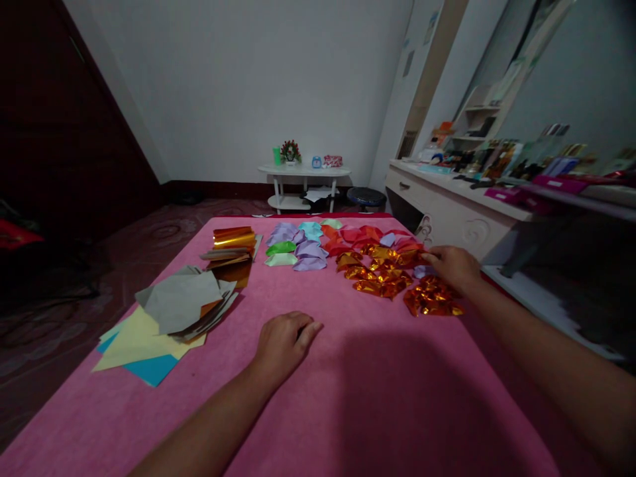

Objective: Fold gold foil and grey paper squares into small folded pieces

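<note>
My left hand rests on the pink cloth with its fingers curled in and nothing visible in them. At the right, my right hand reaches over the folded gold foil papers, its thumb and fingertips pinched at the edge of one folded gold foil paper. More gold foil pieces lie in a cluster just left of it, and a further group sits below the wrist. Behind them are folded red papers. Folded purple papers and a green one lie to their left.
Flat grey-backed sheets overlap yellow sheets and a blue sheet at the left. Beyond them stands a curled stack of gold foil sheets. A cluttered white dresser borders the right side; a small white table stands behind.
</note>
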`<state>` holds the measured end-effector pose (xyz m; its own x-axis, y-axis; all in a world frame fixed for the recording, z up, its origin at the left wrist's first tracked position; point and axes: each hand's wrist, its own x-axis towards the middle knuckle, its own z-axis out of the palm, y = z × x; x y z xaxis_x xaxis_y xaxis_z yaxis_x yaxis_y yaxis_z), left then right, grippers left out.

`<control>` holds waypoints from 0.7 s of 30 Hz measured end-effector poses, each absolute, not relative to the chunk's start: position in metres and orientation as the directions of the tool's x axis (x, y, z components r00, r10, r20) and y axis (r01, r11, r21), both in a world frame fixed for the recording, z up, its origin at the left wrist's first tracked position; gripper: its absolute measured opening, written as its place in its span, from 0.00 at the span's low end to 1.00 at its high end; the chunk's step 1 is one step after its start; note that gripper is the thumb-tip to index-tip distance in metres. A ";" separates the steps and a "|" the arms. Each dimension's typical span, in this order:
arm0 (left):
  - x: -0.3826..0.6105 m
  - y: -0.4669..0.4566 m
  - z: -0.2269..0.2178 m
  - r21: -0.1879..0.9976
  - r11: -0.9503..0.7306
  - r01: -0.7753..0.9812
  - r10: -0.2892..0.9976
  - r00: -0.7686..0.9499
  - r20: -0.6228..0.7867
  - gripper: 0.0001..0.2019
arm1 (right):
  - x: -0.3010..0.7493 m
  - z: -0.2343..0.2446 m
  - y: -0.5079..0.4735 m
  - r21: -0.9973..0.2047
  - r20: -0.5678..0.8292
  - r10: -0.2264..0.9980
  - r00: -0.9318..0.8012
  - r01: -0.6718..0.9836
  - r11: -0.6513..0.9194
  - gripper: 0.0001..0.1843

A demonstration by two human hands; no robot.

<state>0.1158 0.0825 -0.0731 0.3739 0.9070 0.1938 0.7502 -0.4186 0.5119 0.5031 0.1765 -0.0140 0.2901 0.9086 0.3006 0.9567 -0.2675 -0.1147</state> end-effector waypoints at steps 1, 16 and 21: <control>0.116 0.083 -0.073 0.513 -0.421 0.748 0.906 0.376 0.196 0.20 | 0.502 -0.013 0.178 -0.115 0.301 0.909 0.289 0.957 -0.267 0.17; 0.110 0.082 -0.077 0.643 -0.372 0.669 0.928 0.258 0.268 0.18 | 0.252 -0.071 0.111 -0.688 0.338 0.893 -0.298 0.568 0.451 0.15; 0.073 0.092 -0.047 0.519 -0.316 0.794 0.931 0.155 0.329 0.13 | 0.250 -0.104 0.122 -0.862 0.206 0.956 -0.208 0.424 0.278 0.13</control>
